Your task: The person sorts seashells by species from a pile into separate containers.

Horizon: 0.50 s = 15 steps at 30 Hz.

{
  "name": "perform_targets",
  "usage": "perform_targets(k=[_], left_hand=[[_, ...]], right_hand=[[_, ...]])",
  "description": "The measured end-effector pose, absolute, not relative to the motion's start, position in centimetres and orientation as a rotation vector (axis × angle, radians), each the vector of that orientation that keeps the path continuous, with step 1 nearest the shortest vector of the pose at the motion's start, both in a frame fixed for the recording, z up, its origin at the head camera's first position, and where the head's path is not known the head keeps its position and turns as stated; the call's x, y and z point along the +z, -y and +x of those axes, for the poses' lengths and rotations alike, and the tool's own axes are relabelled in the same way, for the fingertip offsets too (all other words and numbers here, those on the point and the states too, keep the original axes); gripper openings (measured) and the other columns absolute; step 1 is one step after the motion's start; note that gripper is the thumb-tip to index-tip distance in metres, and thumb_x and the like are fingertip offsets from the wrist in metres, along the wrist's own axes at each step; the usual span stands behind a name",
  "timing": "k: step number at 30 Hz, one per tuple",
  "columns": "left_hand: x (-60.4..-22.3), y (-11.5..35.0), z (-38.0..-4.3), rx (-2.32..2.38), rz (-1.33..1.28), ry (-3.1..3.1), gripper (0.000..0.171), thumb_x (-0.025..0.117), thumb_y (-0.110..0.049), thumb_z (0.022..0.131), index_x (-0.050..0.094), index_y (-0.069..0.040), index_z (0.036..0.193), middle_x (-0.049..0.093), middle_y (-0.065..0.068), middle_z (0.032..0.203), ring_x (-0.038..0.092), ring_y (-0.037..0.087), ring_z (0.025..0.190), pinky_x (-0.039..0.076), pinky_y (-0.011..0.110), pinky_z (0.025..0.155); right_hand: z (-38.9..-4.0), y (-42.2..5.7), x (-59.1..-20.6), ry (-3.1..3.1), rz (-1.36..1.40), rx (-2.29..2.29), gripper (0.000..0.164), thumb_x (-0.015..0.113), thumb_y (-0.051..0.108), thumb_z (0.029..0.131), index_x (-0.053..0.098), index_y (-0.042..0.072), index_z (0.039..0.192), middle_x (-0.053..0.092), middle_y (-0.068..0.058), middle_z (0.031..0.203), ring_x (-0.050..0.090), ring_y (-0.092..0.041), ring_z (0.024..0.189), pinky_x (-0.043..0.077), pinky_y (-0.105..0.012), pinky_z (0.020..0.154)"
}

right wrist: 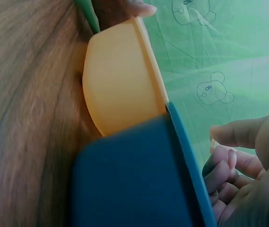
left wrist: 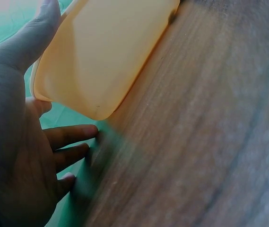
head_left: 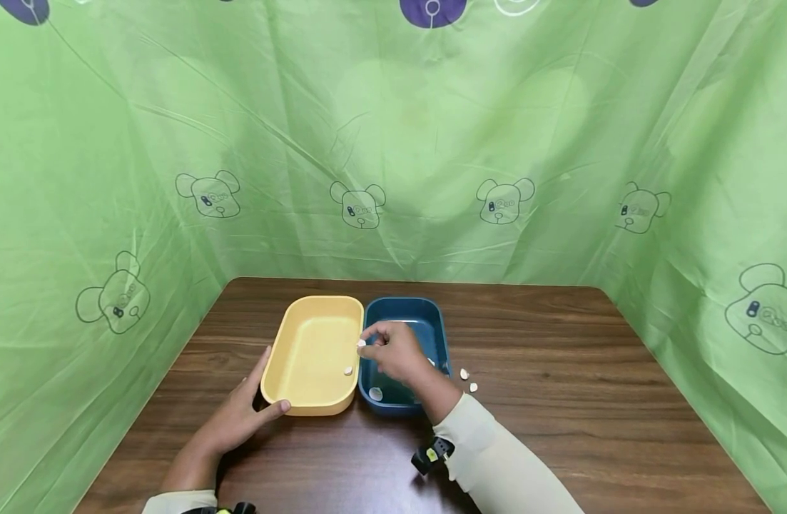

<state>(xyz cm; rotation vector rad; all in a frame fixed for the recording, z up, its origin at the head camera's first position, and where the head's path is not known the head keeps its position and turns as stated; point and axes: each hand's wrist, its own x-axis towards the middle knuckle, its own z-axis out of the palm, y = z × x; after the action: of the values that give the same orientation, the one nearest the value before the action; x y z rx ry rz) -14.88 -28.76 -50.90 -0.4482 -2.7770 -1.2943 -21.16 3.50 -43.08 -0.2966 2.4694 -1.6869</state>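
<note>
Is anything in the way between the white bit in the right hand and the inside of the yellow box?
Nothing visible is. The right hand pinches the white bit above where the yellow box meets the blue box, and the yellow box is open on top.

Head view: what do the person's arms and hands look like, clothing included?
The left hand and right hand are bare, without gloves. The right sleeve is plain off-white and ends short of the hand; the left sleeve looks similarly pale. A black wrist device with a yellow-green patch shows at the right cuff; a similar left device is cut off by the picture's bottom edge.
</note>
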Motion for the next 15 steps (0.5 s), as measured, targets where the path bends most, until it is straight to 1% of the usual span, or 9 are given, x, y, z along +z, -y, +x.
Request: perform_targets(k=[15], left_hand=[[-50.9,28.7,-14.8,-1.288,-0.454,2.774,0.117,0.083,-0.032,0.096,0.002,-0.021,0.178,0.02,0.035,0.177,0.028,0.061,0.157,0.027,0.083,0.118]], right_hand=[[-20.6,-1.3,-43.7,-2.453,-0.329,-1.657,0.016,0.084,0.006,0.092,0.081,0.001,0.107,0.049,0.004,0.064,0.051,-0.011,0.047,0.041,-0.021,0.05]])
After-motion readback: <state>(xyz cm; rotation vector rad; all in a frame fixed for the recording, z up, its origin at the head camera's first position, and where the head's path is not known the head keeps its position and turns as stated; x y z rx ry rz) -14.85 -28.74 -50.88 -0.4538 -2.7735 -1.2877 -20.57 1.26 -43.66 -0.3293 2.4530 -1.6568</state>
